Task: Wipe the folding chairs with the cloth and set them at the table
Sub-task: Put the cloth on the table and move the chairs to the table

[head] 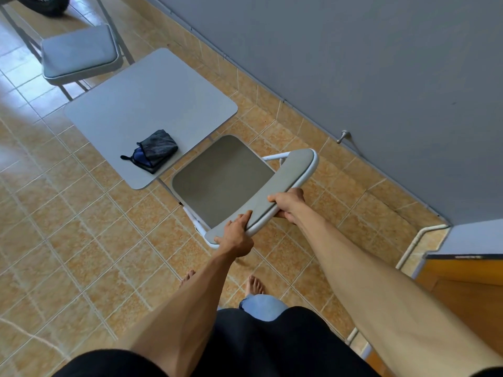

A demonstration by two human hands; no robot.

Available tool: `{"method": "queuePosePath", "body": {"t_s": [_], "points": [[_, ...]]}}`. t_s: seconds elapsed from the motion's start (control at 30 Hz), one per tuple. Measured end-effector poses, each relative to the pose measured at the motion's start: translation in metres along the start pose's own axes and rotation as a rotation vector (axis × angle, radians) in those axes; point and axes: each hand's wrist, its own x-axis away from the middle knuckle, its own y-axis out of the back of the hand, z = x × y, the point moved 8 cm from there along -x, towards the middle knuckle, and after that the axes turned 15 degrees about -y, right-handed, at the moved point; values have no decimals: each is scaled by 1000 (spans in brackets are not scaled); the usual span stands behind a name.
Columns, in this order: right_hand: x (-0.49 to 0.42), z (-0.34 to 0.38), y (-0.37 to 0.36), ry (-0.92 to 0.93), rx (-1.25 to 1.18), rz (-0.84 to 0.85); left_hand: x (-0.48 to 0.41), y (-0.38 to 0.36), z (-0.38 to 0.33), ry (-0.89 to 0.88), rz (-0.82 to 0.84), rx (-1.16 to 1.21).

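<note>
at the far left, near the top of the view, a second folding chair (79, 54) stood unfolded on the tan tiled floor (68, 227), its grey padded seat facing up and its thin metal legs running out of frame; a dark tyre (49, 4) showed just behind it at the top edge. next to it, the small grey table (130, 104) sat angled across the tiles, one corner close to that chair's seat. on the near part of the tabletop lay the cloth (155, 151), a folded dark grey and blue bundle, touched by neither hand.

just right of the table, the near folding chair (223, 178) stood open, its grey-brown seat close beside the table's edge and partly tucked toward it. the left hand (235, 236) was closed over the lower end of the padded backrest (275, 191), fingers wrapped on its white tube frame. the right hand (288, 205) gripped the same backrest farther along, thumb on the pad and fingers curled beneath. the two hands were apart, each clamped on the chair back. bare feet showed on the tiles below the arms.

farther right, a grey wall (381, 77) ran diagonally, with a small metal door stop (343, 136) near its base, and an orange-brown wooden surface (462, 284) filled the right edge.
</note>
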Motion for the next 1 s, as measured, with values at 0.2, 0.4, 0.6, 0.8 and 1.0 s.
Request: {"method": "queuePosePath", "body": {"t_s": [0.2,0.4,0.6,0.8,1.0], "points": [[3,-4,-6,41,31,6,-1,3,10,-23,19,0],[5,-6,-3,40,59,80,4,2,6,-61,-1,-55],[5,-5,2,34,60,66,0,-1,4,-18,45,-43],[11,-7,-5,49,35,95,4,8,4,3,49,-49],[14,-8,-10,44,14,133,5,10,5,8,52,-71]]}}
